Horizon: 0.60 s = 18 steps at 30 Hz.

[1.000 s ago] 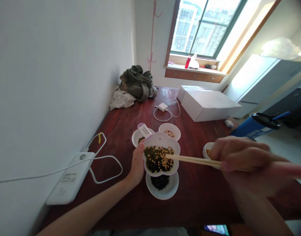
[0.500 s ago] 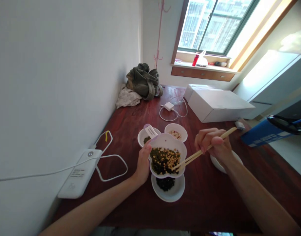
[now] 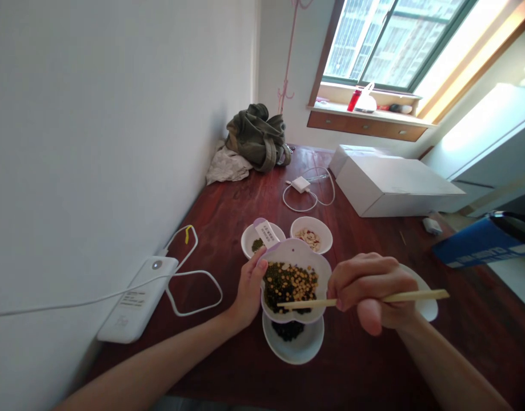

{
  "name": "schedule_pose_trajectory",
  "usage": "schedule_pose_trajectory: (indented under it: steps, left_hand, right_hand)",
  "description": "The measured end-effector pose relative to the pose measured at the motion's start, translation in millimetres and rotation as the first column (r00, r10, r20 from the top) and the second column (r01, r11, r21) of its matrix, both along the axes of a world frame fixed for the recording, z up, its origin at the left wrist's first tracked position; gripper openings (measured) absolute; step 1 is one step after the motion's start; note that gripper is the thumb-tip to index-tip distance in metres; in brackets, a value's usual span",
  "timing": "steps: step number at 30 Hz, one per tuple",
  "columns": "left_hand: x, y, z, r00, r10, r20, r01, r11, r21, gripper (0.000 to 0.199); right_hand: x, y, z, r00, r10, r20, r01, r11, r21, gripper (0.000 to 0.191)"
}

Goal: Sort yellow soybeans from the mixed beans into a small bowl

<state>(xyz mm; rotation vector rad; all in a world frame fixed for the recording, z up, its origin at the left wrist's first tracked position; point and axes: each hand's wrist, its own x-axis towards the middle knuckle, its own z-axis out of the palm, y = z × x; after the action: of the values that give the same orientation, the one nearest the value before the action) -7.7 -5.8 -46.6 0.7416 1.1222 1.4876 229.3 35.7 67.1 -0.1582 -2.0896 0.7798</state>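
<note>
My left hand (image 3: 247, 285) grips the left rim of a white, scallop-edged bowl (image 3: 303, 251) with a purple edge and a paper label. Inside it lie mixed green, black and yellow beans (image 3: 290, 285). My right hand (image 3: 371, 288) is closed around wooden chopsticks (image 3: 307, 304), whose tips rest over the beans. Partly under the held bowl is a white bowl (image 3: 303, 348) with black beans (image 3: 288, 330). Behind stand a small bowl (image 3: 248, 240) with green beans and another bowl (image 3: 324, 228) with pale, reddish-edged pieces. A white dish (image 3: 427, 291) is half hidden behind my right hand.
On the left, a white power bank (image 3: 137, 299) with a looped cable leans by the wall. Farther back are a charger (image 3: 300, 184), a green bag (image 3: 257, 137) and a white box (image 3: 399, 182). A blue tumbler (image 3: 480, 240) stands at the right.
My right hand has moved down and nearer the bowl, and the chopsticks have swung from slanted to almost level. My left hand keeps its hold on the bowl. The view has shifted slightly.
</note>
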Motion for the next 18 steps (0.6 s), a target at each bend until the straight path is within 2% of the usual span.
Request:
schedule_pose_trajectory:
  steps: [5, 15, 18]
  left_hand:
    - [0, 1, -1.6, 1.000, -0.006, -0.017, 0.006, 1.000, -0.019, 0.063]
    - [0, -2, -1.7, 0.998, -0.044, -0.040, 0.041, 0.998, -0.050, 0.088]
    - [1, -3, -1.9, 0.998, -0.052, -0.029, 0.051, 0.998, -0.022, 0.082]
  right_hand:
    - [-2, -1, 0.2, 0.998, -0.044, 0.038, 0.047, 0.994, -0.099, 0.043]
    - [-9, -2, -2.5, 0.987, -0.147, 0.063, 0.158, 0.943, -0.292, 0.054]
    - [-9, -1, -4.0, 0.990, -0.126, 0.069, 0.142, 0.937, -0.320, 0.053]
